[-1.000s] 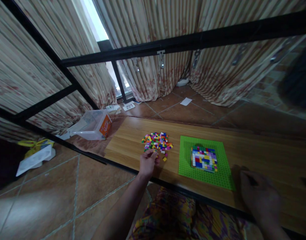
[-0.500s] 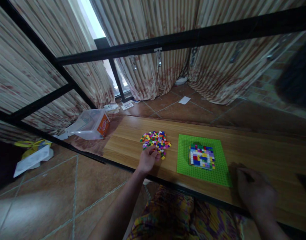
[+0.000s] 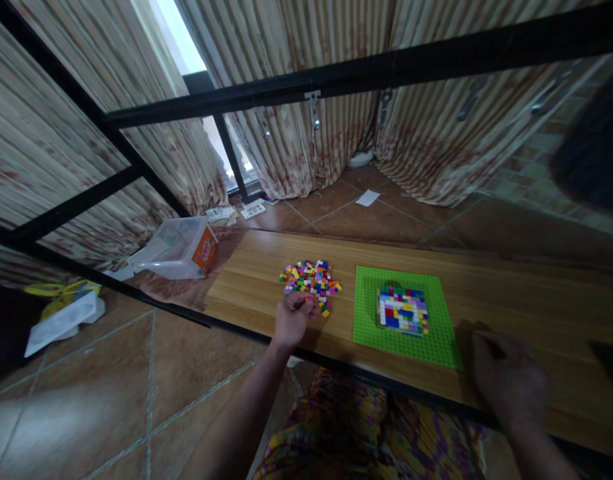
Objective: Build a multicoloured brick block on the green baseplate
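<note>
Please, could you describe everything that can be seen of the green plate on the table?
The green plate is thin, roughly square and covered with rows of small studs; it looks like plastic. It lies flat on the wooden table. A block of many-coloured bricks sits near its middle, hiding the studs underneath. The right hand is beside its right edge, seemingly not touching it.

Bright-green square studded plastic baseplate: flat on wooden surface. Multicoloured rectangular block of small plastic bricks: near plate's centre, upper face patterned white, blue, red, yellow, lavender; green bricks along twelve o'clock edge. Loose heap of mixed-colour plastic bricks: apart from plate, towards its ten o'clock, unsorted.
</note>
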